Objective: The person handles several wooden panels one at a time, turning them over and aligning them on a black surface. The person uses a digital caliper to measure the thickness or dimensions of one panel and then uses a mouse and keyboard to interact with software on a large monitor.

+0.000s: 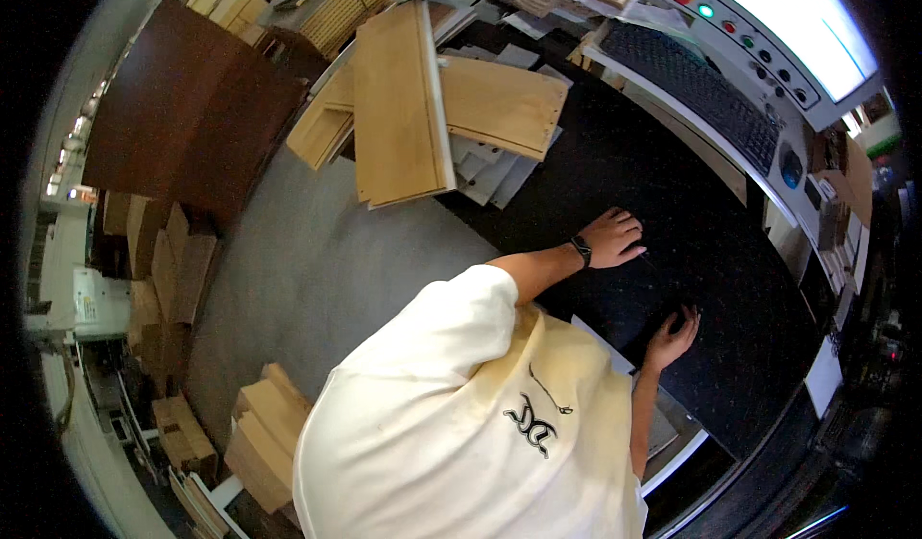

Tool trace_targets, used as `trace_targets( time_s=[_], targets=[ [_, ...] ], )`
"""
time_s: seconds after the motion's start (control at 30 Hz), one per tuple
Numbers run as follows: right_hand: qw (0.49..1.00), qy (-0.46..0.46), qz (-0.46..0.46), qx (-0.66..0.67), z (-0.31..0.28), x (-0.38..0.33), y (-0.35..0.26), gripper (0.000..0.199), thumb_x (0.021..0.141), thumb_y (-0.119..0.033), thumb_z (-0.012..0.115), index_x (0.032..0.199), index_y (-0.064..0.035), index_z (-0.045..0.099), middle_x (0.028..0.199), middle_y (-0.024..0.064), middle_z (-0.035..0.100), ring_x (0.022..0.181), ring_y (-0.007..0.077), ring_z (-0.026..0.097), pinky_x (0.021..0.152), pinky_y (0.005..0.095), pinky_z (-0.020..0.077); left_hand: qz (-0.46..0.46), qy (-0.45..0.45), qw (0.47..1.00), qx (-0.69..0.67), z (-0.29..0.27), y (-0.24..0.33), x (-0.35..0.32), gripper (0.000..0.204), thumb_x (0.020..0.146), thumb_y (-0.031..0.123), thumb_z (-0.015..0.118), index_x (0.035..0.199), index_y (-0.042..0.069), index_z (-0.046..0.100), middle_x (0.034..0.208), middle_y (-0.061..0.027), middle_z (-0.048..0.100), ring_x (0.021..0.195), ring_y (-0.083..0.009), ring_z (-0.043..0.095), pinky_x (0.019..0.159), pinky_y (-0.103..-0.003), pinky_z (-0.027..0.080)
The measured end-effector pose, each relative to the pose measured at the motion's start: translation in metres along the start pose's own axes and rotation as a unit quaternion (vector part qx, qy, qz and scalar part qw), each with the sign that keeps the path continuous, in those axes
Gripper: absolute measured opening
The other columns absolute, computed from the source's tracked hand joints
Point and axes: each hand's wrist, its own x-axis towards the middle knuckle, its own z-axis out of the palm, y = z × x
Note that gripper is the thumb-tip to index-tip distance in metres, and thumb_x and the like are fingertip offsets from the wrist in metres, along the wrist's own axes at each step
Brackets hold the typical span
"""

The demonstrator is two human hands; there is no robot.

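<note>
My left hand (612, 238), with a dark watch at its wrist, is over a black surface (586, 193), fingers loosely bent and a little apart. Nearer to my body is my right hand (674, 335), above the same black surface, with its fingers apart. I see nothing held in either hand. A pale panel edge (600, 340) shows between my body and the right hand, and most of it is hidden by my white shirt.
Ahead to the left, wooden boards (399, 107) lie crosswise in a stack. At the right stand a keyboard (701, 87), a mouse (790, 168) and a control panel with buttons (744, 44) below a bright screen. A large brown board (182, 107) and cardboard boxes (178, 260) stand at left.
</note>
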Motion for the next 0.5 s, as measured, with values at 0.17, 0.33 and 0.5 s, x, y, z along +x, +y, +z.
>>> trace_targets(
  time_s=[0.17,0.33,0.5],
  targets=[
    [1.000,-0.014,-0.006,-0.026,-0.003,-0.001,-0.005,0.028,0.100,-0.008,0.063,0.125,0.0023,0.067,0.140,0.0213,0.064,0.135,0.0405,0.056,0.114,0.0489,0.0438,0.006,-0.019,1.000,-0.008,0.000,0.000,0.002,0.035,0.104,0.041,0.059,0.109,0.007,0.069,0.118,-0.0096,0.065,0.114,-0.0301,0.059,0.104,-0.048,0.047],
    [0.999,-0.014,0.003,-0.049,0.011,0.001,-0.014,0.028,0.099,-0.008,0.063,0.125,0.0026,0.068,0.138,0.0236,0.064,0.132,0.0413,0.057,0.113,0.0486,0.0445,-0.011,0.001,1.000,-0.002,-0.013,-0.002,-0.022,0.037,0.105,0.042,0.057,0.116,0.008,0.069,0.119,-0.0118,0.068,0.114,-0.0329,0.062,0.109,-0.051,0.044],
    [0.995,0.015,0.058,-0.084,0.024,-0.036,-0.049,0.028,0.100,-0.009,0.063,0.125,0.0029,0.066,0.138,0.0249,0.063,0.128,0.0425,0.059,0.111,0.0521,0.0453,0.020,-0.099,0.977,-0.187,-0.143,0.001,-0.070,0.035,0.104,0.038,0.060,0.123,0.010,0.067,0.112,-0.0131,0.072,0.112,-0.0330,0.066,0.099,-0.047,0.051]
  ],
)
